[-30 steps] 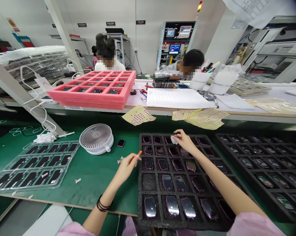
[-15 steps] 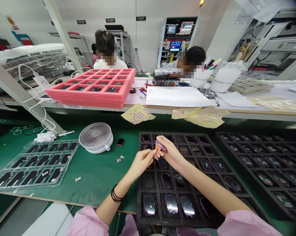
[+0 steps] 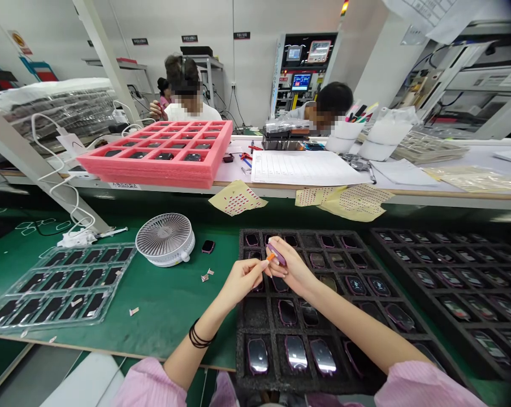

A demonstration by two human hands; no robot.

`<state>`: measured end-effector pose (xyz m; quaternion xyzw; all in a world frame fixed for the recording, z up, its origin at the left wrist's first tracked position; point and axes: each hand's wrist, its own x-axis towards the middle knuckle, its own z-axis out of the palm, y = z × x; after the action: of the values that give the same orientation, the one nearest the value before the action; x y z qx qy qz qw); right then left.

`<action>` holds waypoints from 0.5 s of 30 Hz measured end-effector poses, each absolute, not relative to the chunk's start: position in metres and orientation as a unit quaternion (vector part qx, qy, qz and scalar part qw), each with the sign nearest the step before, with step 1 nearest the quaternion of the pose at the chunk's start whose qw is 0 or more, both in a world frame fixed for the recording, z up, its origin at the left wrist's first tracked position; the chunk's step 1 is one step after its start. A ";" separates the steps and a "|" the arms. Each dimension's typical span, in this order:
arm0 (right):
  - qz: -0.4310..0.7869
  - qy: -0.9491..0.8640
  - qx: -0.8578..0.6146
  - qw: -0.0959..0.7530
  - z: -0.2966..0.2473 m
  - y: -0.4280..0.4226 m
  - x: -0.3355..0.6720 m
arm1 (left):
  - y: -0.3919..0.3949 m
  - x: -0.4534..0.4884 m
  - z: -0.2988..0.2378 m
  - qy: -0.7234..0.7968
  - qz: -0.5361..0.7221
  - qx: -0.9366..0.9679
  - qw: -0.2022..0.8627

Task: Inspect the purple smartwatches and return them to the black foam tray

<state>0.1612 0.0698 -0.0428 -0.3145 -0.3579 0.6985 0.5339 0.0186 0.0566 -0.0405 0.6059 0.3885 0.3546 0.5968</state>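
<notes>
Left grip: there it was, the left grip [image 3: 241, 281] pinched narrow on a thin orange-tipped stick [image 3: 271, 256], thumb and fingers closed around it.

Right grip: right beside it, the right grip [image 3: 292, 270] held a pink-rimmed watch case [image 3: 276, 255] between thumb and fingers.

Contact: the orange tip sat right at the case's edge; whether they touched, you couldn't tell from here.

Position: both hands and the case hung over the upper-left cells of a black foam tray [image 3: 242, 362], its cells loaded with more cases.

Right side: a second black foam tray [image 3: 450, 234] lay just beside the first, filled the same way.

Left side: on the green mat [image 3: 166, 305] sat a white desk fan [image 3: 164, 240], a loose dark watch case [image 3: 208, 246] and a clear plastic tray [image 3: 60, 288].

Far surface: a pink foam tray [image 3: 154, 169], a printed sheet [image 3: 304, 168] and dotted sticker sheets [image 3: 237, 198] lay there.

Beyond: two co-workers [image 3: 191, 113] sat across it.
</notes>
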 end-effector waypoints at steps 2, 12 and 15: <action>0.737 -0.327 -0.284 0.520 -0.045 0.069 0.159 | 0.055 0.021 -0.040 0.381 0.365 0.597 0.604; 0.726 -0.297 -0.287 0.550 -0.048 0.069 0.160 | 0.057 0.024 -0.045 0.395 0.399 0.544 0.624; 0.682 -0.348 -0.329 0.553 -0.055 0.062 0.157 | 0.060 0.032 -0.048 0.399 0.418 0.534 0.618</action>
<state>0.1565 0.0622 -0.0548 -0.3290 -0.3478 0.6818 0.5531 0.0317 0.0596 -0.0478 0.5337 0.3989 0.4178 0.6176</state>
